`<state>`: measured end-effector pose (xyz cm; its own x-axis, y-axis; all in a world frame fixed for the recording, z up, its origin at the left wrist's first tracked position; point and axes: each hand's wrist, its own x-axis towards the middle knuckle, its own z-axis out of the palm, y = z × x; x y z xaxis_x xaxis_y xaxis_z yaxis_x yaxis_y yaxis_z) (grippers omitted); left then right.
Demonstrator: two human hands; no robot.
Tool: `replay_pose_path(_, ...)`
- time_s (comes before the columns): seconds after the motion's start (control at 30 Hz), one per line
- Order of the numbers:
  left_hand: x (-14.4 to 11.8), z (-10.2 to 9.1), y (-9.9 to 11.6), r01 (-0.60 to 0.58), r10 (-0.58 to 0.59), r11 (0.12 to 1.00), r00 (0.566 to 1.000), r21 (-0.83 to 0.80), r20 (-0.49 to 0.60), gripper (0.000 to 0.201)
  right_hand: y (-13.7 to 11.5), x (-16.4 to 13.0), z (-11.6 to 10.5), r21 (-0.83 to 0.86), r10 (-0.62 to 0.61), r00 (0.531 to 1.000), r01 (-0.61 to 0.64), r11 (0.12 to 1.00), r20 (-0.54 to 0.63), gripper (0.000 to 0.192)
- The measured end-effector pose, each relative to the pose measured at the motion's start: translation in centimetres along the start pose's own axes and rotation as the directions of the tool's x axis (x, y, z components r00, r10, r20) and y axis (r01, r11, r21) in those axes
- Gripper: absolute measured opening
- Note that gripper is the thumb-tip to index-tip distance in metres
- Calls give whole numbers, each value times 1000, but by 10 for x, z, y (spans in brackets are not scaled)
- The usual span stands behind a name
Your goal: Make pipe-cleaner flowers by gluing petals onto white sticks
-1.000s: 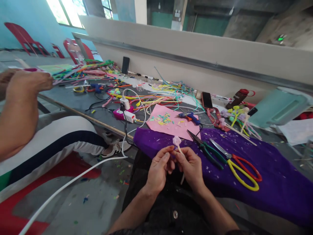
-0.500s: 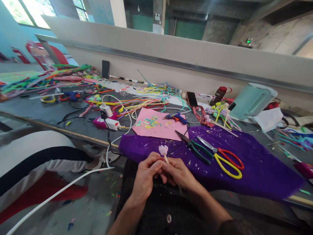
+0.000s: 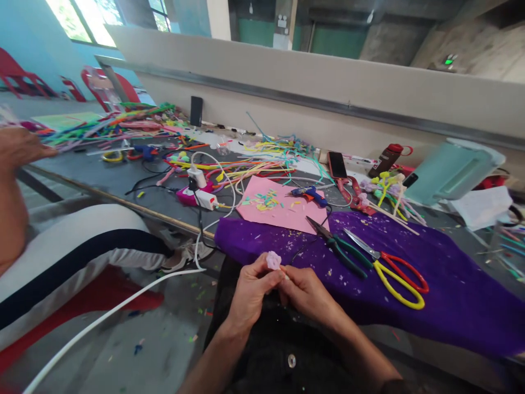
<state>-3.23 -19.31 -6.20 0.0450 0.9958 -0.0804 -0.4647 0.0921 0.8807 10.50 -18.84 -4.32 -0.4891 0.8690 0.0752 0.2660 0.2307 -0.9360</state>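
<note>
Purple cloth (image 3: 430,284) with pliers (image 3: 342,246), scissors (image 3: 389,268) beside hands (image 3: 279,287).

The small pale pink flower (image 3: 273,260) is a fuzzy, curled bud, sitting upright just above the fingertips of the left hand (image 3: 251,293) and the right hand (image 3: 305,293), which pinch it between them. It hovers at the near edge of the purple cloth (image 3: 430,284), its stem hidden between the fingers.
</note>
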Motion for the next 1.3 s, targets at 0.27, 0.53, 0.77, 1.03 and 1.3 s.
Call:
replay_pose_path(0.27, -2, 0, 1, -10, 11, 1000, 1000, 23, -17, 13, -3, -2, -2, 441, 121, 992, -97, 892, -27, 25)
replay_pose_path(0.53, -4, 10, 0, 28, -28, 987, 1000, -158, -1, 15, 0, -3, 6, 395, 36, 985, 33, 918, -168, 20)
replay_pose_path(0.77, -4, 10, -1, 77, -87, 956, 996, -284, -24, 19, 1, -5, 10, 301, -47, 966, 125, 945, -254, 15)
replay_pose_path(1.03, 2, 11, 2, 149, -166, 938, 986, -312, -26, 22, 2, 4, 9, 636, 170, 983, -91, 766, -65, 25)
replay_pose_path(1.3, 10, 4, -4, 197, -194, 918, 980, -345, 42, 23, 9, 8, 9, 677, 204, 979, -134, 724, -24, 26)
